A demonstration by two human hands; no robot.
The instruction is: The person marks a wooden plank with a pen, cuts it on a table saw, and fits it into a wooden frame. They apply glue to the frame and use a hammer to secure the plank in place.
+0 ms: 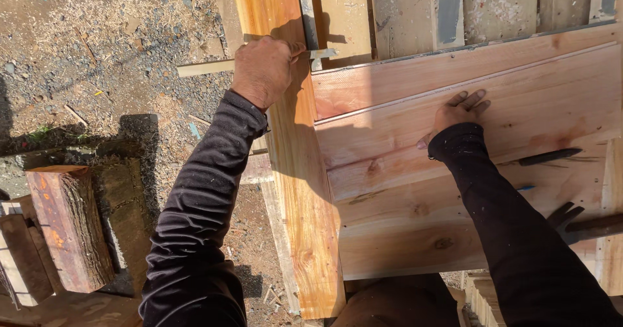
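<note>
Seemingly, left hand [263,69] fingers grip a stick [207,67].

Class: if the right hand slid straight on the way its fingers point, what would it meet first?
Probably the raised edge of the next plank; the right hand lies flat on a plank, fingers pointing up-right towards it.

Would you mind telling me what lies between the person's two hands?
In the head view, only bare pale planks lie between the left hand, gripping a thin wooden strip, and the right hand, pressed flat.
</note>
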